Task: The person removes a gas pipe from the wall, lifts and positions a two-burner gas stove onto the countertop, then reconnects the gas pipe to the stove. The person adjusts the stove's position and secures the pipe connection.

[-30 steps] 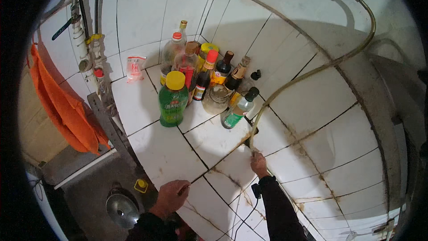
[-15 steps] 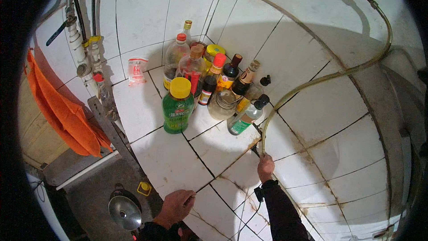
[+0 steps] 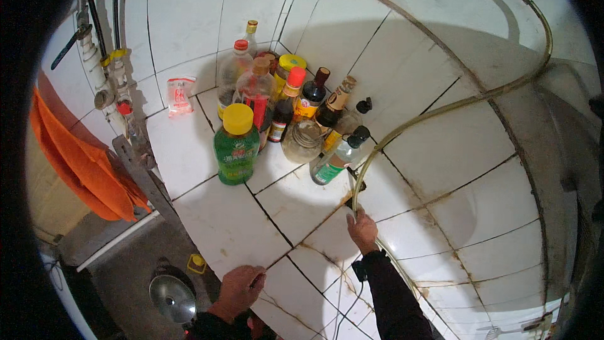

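Observation:
My right hand (image 3: 363,232) is closed around a yellowish flexible hose (image 3: 408,124) beside the bottles on the white tiled counter (image 3: 251,217). A small dark object (image 3: 350,203) shows at its fingertips, too small to name. My left hand (image 3: 240,286) hovers by the counter's front left edge, fingers curled together, with nothing visible in them. Closest to the right hand stands a clear bottle with a green label and black cap (image 3: 336,162). A green bottle with a yellow lid (image 3: 236,154) stands farther left, next to a glass jar (image 3: 303,143).
Several sauce bottles (image 3: 286,104) crowd the back corner, with a white-and-red packet (image 3: 180,96) to their left. An orange cloth (image 3: 82,157) hangs at the left near pipes (image 3: 104,85). On the floor below sit a lidded pan (image 3: 172,299) and a yellow object (image 3: 197,263).
The whole view has shifted slightly, so counter, bottles and hands all appear a little farther left and up. My hands keep about the same places relative to the counter.

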{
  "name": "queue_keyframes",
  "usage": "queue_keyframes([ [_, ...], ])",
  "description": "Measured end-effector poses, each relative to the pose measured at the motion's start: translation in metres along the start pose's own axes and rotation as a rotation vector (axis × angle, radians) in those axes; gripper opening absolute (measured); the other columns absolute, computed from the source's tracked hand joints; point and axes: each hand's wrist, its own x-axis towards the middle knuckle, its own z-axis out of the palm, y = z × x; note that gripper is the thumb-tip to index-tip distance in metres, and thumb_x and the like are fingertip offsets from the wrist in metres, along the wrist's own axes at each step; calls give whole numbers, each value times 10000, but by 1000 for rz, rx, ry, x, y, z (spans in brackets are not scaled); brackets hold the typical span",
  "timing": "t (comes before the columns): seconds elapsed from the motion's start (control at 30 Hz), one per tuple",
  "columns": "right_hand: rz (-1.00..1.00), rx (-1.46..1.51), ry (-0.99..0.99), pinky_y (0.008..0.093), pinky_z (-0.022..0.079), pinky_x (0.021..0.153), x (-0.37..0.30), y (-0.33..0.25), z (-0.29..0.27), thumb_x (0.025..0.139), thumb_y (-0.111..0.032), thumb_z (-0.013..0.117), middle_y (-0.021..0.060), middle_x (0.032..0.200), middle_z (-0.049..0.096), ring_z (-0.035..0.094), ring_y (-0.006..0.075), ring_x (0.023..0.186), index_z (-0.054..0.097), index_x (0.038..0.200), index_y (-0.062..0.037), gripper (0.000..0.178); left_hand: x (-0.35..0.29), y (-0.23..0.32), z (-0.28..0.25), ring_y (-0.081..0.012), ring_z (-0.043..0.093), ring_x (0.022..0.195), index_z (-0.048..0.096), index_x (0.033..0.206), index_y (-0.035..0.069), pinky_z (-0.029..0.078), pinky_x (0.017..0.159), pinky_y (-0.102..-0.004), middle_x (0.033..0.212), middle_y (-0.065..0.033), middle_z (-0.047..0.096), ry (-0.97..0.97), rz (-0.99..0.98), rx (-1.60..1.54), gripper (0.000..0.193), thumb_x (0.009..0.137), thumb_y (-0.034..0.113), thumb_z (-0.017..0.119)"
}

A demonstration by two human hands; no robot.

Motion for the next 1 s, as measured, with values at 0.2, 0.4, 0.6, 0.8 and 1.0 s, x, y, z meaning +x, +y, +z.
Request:
queue_keyframes([
  [0.2,107,546,-160,464,565,703,36,-29,-38,1008,-307,541,211,942,665,696,354,750,579,1140,-16,322,-2,-6,6,-368,655,835,661,1067,43,537,723,-437,922,-150,681,68,88,95,170,936,149,644],
  [0.4,240,623,-182,340,499,432,27,-40,-51,1038,-280,536,148,824,664,632,188,458,596,1143,32,335,33,28,14,-371,658,1047,640,1208,27,533,893,-445,1146,-201,672,-52,-434,-679,268,980,154,577],
  [0.6,-72,431,6,475,550,756,17,-19,-21,931,-240,637,171,1007,650,620,352,1009,585,1161,-28,317,202,121,85,-442,525,1262,451,1394,-67,426,1083,-456,1328,-304,555,-27,192,-477,461,978,110,542],
  [0.8,25,418,27,458,548,776,-15,-22,-32,934,-257,643,172,1047,657,636,347,1009,579,1201,-34,354,308,169,133,-458,556,1185,418,1388,-31,457,1000,-490,1285,-331,547,364,199,-324,416,990,66,489],
  [1.0,86,436,46,442,547,797,-14,-33,-39,937,-274,649,174,1087,665,651,342,1009,573,1241,-39,391,341,167,143,-449,645,918,572,1179,6,518,740,-518,990,-246,658,410,108,-418,220,971,50,514],
])
